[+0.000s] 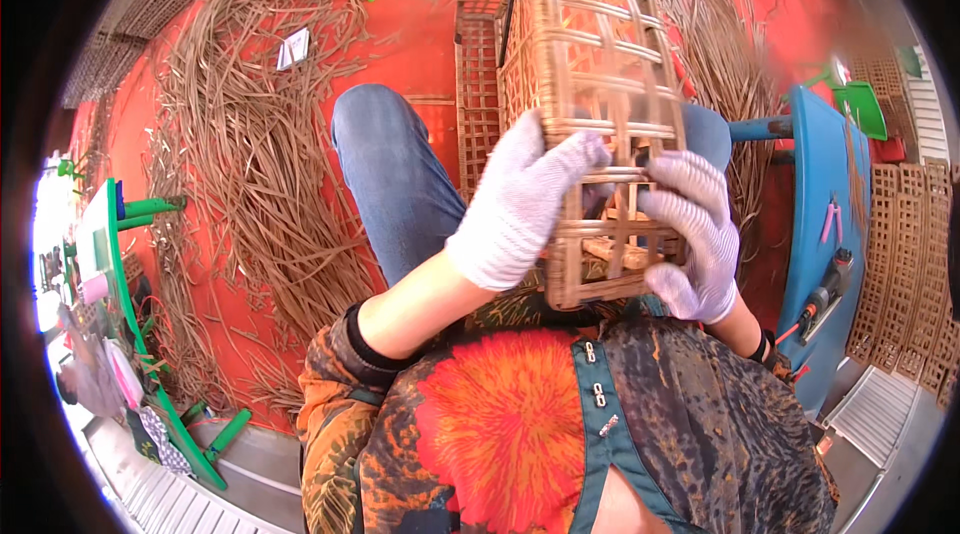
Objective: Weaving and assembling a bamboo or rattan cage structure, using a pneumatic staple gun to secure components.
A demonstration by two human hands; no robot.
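A tall basket (560, 54) of brown strips in an open lattice weave stands tilted between my knees, its near end close to my chest. My left hand (520, 194), in a white knit glove, grips its left edge, with the thumb laid over the upper lattice. On the right side, my gloved right hand (695, 229) has its fingers bent around the lattice near the basket's near end. Both hands touch the weave; some fingertips are hidden behind the strips. Through the gaps a pale tan piece (618, 252) shows, its kind unclear.
Loose brown strips (270, 144) lie heaped on the red floor, left and right. A blue table (825, 194) at the right carries pink-handled pliers (831, 221) and a dark power tool (832, 279). Lattice panels (905, 264) stand beyond it. A green-framed table (125, 264) stands left.
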